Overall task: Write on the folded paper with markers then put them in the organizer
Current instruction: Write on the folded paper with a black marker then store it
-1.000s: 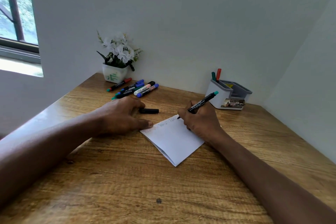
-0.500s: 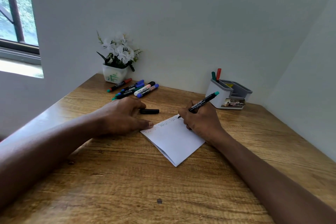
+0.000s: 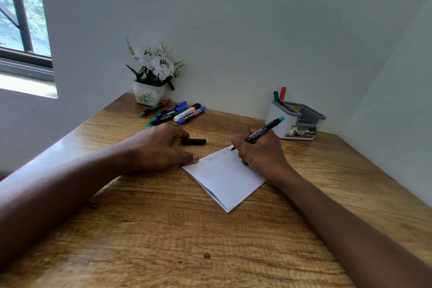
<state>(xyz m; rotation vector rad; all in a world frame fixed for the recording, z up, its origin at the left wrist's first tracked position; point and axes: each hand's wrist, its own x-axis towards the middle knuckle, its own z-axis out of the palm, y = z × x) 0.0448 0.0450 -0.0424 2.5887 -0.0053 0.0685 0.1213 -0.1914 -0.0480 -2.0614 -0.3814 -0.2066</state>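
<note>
A folded white paper [image 3: 225, 180] lies in the middle of the wooden desk, with faint red and green writing along its far edge. My right hand [image 3: 261, 154] grips a black marker with a teal end [image 3: 265, 129], its tip touching the paper's far corner. My left hand [image 3: 161, 147] rests flat on the desk, thumb pressing the paper's left corner. A black marker cap [image 3: 193, 141] lies just beyond my left hand. Several loose markers [image 3: 174, 112] lie at the back. The grey and white organizer [image 3: 297, 121] at the back right holds a green and a red marker [image 3: 279, 94].
A white pot of white flowers [image 3: 152, 77] stands against the back wall behind the loose markers. Walls close the desk at the back and right. A window is at the far left. The desk's wooden surface [image 3: 187, 241] stretches toward me.
The marker tip has shifted slightly along the far edge of the paper as my right hand writes. My left hand has stayed in place.
</note>
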